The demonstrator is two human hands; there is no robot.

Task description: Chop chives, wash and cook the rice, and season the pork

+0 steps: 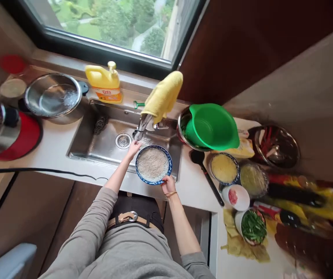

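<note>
My right hand [169, 185] grips the near right rim of a blue-and-white patterned bowl [170, 164], thumb over the edge. Pale, crumbly flour-like powder [153, 163] fills much of it, and the bowl is held above the front of the steel sink [111, 149]. At the lower end of the faucet spout [143, 126], my left hand [134, 147] has its fingers closed against the metal; the fingertips are partly hidden. A yellow cloth [165, 97] hangs over the faucet's upper part.
Left of the sink stand a steel pot [76, 106] and a red appliance [28, 135]. A yellow soap jug [104, 83] is behind. To the right are a green basin [215, 126], a black ladle [210, 180], a bowl of yellow food [224, 168] and chopped greens [253, 226].
</note>
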